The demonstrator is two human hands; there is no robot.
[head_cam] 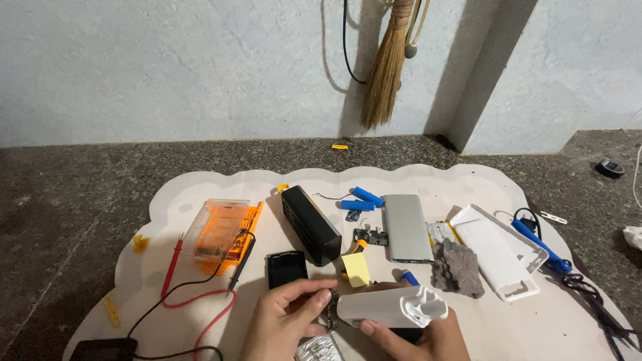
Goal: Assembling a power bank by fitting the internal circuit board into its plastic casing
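Item: white plastic casing (391, 309), hollow shell, open moulded end toward 3 o'clock. Location: held above the surface (200, 194) at its 6 o'clock edge. Handling, judged: light, rigid, smooth and rather slippery; thin walls may crack, so grip the long flanks. Right hand (421, 334) cradles it from beneath, fingers closed around it; left hand (284, 317) pinches its 9 o'clock end.

A scalloped white mat (200, 190) on the speckled floor (67, 200) carries an orange tool case (217, 234), black box (311, 225), silver slab (406, 227), blue cells (362, 199), grey sponge (457, 267), white casing (495, 251)
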